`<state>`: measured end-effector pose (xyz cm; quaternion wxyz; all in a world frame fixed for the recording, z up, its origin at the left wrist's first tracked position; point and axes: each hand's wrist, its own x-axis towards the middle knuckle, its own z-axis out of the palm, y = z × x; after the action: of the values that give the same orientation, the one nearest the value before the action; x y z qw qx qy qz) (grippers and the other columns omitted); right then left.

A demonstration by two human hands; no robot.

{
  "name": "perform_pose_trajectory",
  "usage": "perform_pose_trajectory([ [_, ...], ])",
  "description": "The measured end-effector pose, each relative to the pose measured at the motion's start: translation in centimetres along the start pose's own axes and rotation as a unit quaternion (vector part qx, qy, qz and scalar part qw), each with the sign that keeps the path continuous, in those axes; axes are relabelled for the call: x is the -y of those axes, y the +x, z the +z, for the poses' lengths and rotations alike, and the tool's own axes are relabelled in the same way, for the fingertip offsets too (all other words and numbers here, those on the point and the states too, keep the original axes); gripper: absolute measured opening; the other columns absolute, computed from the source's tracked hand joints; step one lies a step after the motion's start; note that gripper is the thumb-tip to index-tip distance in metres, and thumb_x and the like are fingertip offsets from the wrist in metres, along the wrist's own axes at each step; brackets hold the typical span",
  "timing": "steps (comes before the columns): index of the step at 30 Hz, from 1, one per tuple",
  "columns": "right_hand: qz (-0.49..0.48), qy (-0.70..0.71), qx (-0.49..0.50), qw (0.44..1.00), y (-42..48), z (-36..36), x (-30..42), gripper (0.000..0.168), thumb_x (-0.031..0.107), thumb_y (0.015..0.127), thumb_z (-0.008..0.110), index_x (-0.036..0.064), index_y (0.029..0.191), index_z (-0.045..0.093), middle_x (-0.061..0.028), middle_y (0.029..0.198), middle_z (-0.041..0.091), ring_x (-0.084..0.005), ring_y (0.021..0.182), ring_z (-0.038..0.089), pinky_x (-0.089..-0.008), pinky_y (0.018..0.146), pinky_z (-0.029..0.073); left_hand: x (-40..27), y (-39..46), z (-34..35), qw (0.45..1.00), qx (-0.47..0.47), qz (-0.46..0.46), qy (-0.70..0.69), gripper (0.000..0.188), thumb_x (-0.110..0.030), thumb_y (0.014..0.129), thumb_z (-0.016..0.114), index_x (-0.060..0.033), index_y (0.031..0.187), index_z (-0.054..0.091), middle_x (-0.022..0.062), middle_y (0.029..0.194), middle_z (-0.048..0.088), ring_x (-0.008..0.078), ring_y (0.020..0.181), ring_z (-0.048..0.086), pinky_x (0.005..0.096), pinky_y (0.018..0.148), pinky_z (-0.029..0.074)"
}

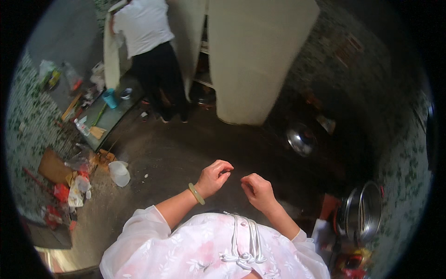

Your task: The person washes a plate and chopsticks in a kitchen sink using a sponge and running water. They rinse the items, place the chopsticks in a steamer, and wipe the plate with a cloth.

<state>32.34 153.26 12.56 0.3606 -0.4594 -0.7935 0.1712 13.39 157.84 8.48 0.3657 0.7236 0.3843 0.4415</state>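
Observation:
My left hand (214, 178) is raised in front of my body, with a pale green bangle (196, 194) around its wrist. Its fingers curl loosely, and a small gap shows between thumb and forefinger. Facing it, a short distance to the right, my right hand (258, 191) hangs with bent fingers and the thumb a little apart. Nothing is visible in either hand, and they do not touch each other. Below both hands is the dark floor (167, 146).
Ahead, a person (146, 31) bends at a pale cabinet door beside another large pale panel (258, 59). A low table (116, 113) bears a turquoise cup (109, 98). A plastic container (119, 173) lies left; a metal bowl (301, 140) and steel pot (360, 212) stand right.

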Motion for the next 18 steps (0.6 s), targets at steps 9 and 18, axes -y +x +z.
perform_pose_trajectory([
  [9, -0.174, 0.069, 0.147, 0.971, 10.1, 8.6, 3.1, 0.015, 0.001, 0.072, 0.065, 0.003, 0.085, 0.058, -0.0107, 0.077, 0.058, -0.027, 0.07, 0.06, -0.0334, 0.056, 0.048, 1.7, -4.1, -9.4, 0.975, -0.204, -0.067, 0.062, 0.015, -0.001, 0.079, 0.057, -0.0007, 0.094, 0.059, 0.009, 0.096, 0.059, 0.0179, 0.08, 0.061, 0.0272, 0.066, 0.05],
  [18, -0.275, 0.191, 0.29, 0.896, 14.5, 13.8, 4.1, 0.012, 0.007, 0.075, 0.062, 0.002, 0.084, 0.057, -0.0133, 0.078, 0.058, -0.0319, 0.074, 0.059, -0.0398, 0.063, 0.048, 0.8, -8.4, -11.0, 0.903, -0.376, -0.162, 0.13, 0.016, 0.0, 0.08, 0.057, -0.0018, 0.096, 0.06, 0.0074, 0.093, 0.059, 0.0143, 0.079, 0.06, 0.0247, 0.066, 0.049],
])
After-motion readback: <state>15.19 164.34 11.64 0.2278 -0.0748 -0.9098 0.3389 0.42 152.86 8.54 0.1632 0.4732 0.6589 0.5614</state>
